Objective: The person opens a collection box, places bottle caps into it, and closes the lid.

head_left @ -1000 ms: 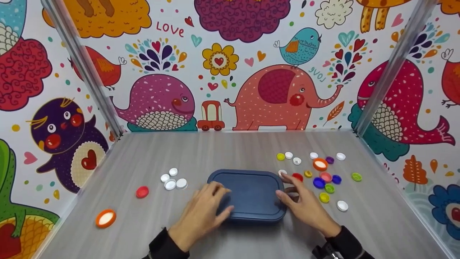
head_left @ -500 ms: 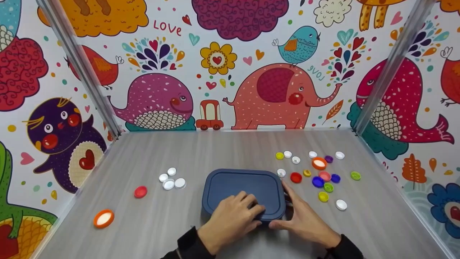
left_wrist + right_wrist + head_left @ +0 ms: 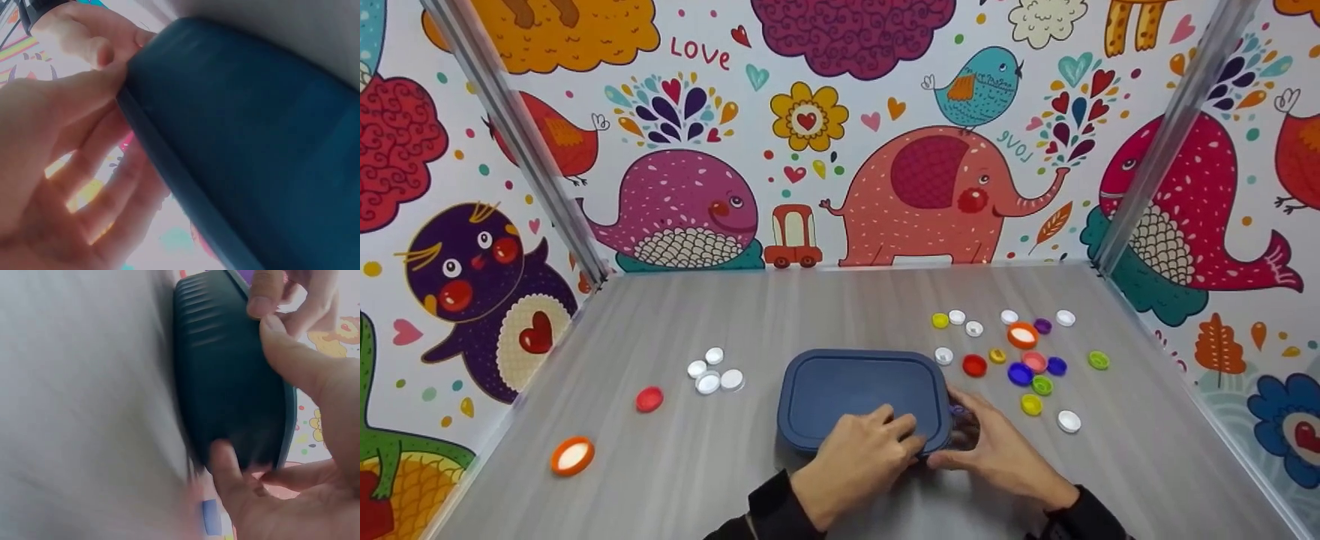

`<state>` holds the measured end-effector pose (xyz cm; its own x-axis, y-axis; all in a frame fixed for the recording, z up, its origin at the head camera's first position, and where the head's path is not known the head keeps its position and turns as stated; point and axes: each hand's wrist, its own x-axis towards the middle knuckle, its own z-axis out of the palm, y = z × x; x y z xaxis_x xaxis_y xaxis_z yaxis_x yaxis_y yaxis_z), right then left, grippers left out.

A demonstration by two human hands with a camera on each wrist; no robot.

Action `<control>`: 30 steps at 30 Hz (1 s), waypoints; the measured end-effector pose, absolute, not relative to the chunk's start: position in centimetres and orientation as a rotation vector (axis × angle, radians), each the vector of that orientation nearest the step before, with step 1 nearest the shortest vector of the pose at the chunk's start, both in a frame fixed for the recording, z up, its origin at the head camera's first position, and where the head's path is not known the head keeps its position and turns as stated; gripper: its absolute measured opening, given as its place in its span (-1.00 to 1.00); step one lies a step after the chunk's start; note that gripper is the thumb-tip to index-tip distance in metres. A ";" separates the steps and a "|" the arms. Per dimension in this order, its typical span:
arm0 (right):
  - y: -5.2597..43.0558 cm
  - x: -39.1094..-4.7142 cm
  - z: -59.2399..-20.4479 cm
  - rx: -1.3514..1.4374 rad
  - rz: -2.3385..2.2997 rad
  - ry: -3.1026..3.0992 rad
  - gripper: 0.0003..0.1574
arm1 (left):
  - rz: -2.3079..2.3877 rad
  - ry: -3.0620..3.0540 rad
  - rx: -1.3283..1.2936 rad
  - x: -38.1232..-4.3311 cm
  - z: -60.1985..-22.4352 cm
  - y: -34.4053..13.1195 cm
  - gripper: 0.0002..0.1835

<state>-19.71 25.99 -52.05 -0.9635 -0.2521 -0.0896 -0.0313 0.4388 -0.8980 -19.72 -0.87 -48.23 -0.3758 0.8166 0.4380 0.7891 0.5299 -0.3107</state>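
A dark blue food container [image 3: 817, 427] stands on the table with its blue lid [image 3: 855, 382] on top. My left hand [image 3: 862, 459] holds the near right corner of the lid, its fingers bent over the top. In the left wrist view, the thumb [image 3: 93, 93] sits at the rim and the other fingers lie across the lid's upper side. My right hand [image 3: 1009, 454] grips the container's right end. Its thumb is at the near right corner and its fingers reach round the far side, as the right wrist view shows against the container's ribbed wall [image 3: 230, 388].
To the right lie many bottle caps, among them a red cap [image 3: 974, 366], a blue cap [image 3: 1020, 373] and an orange-rimmed cap [image 3: 1022, 335]. Left of the container are several white caps [image 3: 708, 382], a coral-red cap [image 3: 649, 399] and another orange-rimmed cap [image 3: 572, 456]. Printed walls [image 3: 802, 225] enclose the table.
My left hand has moved right, from the container's left part to its near right corner. My right thumb has come down from the lid's right edge to that corner.
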 end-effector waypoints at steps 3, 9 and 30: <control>26.4 -19.9 -52.2 -0.252 -1.610 2.400 0.47 | 0.049 -2.239 -1.295 -19.8 -48.2 -0.9 -0.87; 26.8 -20.1 -52.1 -0.241 -1.666 2.286 0.47 | -0.028 -2.282 -1.290 -20.0 -48.0 -1.0 -0.89; 25.5 -20.1 -51.4 0.142 -1.903 2.107 -0.34 | 0.144 -2.109 -1.249 -20.5 -45.7 -0.8 -0.90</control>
<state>-20.10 25.52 -51.39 -0.9507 -0.1247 -0.2838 0.2697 0.1187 -0.9556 -20.46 -0.78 -45.70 -0.3150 0.8120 0.4913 0.7380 0.5351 -0.4112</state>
